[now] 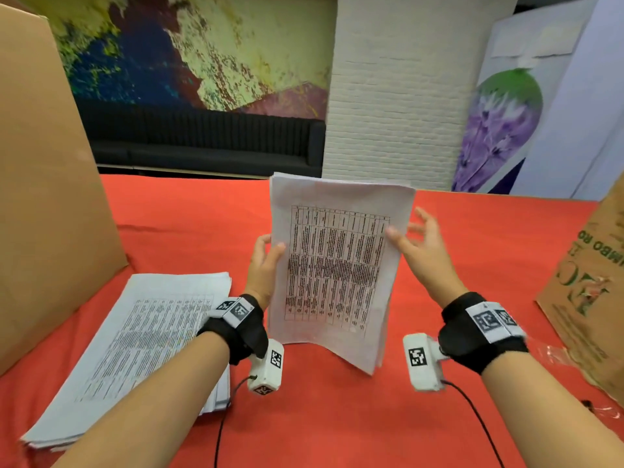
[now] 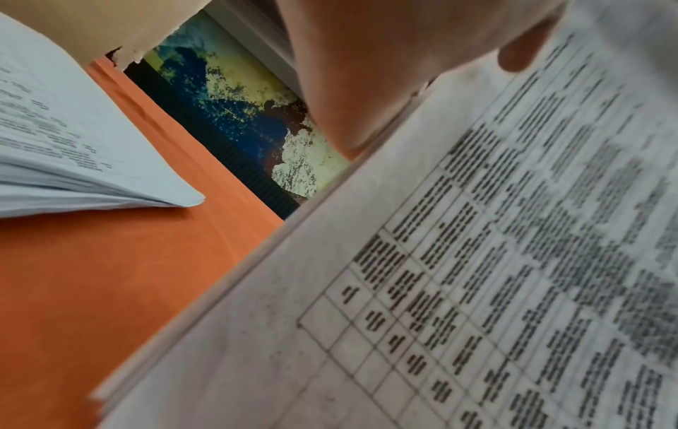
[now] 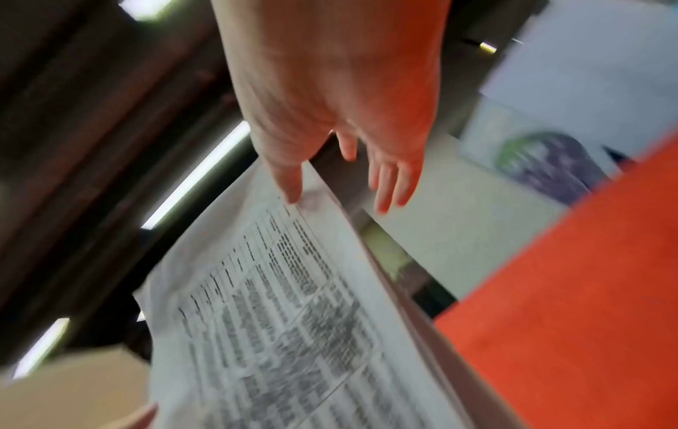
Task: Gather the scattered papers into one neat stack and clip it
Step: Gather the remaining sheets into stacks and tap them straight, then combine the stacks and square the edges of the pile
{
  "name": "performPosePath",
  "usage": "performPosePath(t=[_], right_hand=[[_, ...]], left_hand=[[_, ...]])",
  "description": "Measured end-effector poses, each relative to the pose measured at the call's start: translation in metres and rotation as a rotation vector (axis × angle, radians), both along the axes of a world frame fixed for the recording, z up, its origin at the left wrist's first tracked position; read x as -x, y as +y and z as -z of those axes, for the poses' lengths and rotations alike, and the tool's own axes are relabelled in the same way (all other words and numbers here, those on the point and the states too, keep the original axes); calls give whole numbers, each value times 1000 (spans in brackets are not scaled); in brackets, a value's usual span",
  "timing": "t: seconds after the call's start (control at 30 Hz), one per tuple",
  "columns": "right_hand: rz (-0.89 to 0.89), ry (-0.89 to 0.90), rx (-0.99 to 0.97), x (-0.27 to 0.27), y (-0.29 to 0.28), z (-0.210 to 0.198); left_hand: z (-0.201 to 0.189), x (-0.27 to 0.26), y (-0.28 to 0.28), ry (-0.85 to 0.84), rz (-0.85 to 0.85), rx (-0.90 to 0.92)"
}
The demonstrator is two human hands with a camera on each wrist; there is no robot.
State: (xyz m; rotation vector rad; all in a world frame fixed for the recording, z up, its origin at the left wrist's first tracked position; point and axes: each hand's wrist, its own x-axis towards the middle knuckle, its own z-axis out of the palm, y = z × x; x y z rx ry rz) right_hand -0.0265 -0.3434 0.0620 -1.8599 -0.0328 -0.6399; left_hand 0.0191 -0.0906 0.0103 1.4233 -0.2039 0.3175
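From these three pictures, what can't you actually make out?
- Printed words on the held sheaf of papers: too small in the head view, blurred in both wrist views.
- Left hand fingers: behind the sheaf in the head view; only the thumb shows in front.
- A clip: none visible in any view.
- Flat stack of papers: its near part is covered by the left forearm.
- Right hand grip: motion-blurred in the right wrist view.
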Motion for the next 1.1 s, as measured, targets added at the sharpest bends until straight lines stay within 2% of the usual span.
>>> performPosePath(t=[0.03, 0.1, 0.23, 0.33, 0.43, 0.47, 0.57, 0.63, 0.67, 0.73, 0.8, 0.87, 0.97, 1.1], right_hand=[[-148, 114, -138, 1, 3, 9], [-303, 206, -209, 5, 15, 20], [-251, 60, -166, 7, 44, 3], [-301, -47, -170, 11, 53, -23], [-366, -35, -208, 12, 56, -23], [-368, 9, -195, 11, 55, -12], [-435, 281, -179, 7, 49, 46], [-432, 456, -140, 6, 55, 77], [-380, 471, -135, 4, 61, 85], [-245, 390, -173, -3, 75, 81], [-219, 254, -215, -10, 95, 60], [-201, 175, -206, -17, 118, 44], [-209, 301, -111, -33, 169, 51], [-415, 529, 38, -40, 237, 93]], left_hand=[[-3, 1, -2, -26, -79, 3], [-15, 6, -12, -85, -214, -40], [-63, 9, -28, -291, -335, -64], [-102, 3, -19, -490, -441, -92], [-109, 5, -4, -582, -491, -168], [-99, 5, 0, -525, -466, -174], [-37, -3, 13, -124, -354, -204], [6, -7, 17, 84, -253, -379], [20, -7, 18, 131, -213, -427], [23, -4, 25, 150, -231, -349], [9, -7, 41, 113, -327, -270], [-5, -12, 69, 133, -400, -322], [-3, -16, 125, 280, -432, -487], [26, 8, 199, 460, -462, -739]])
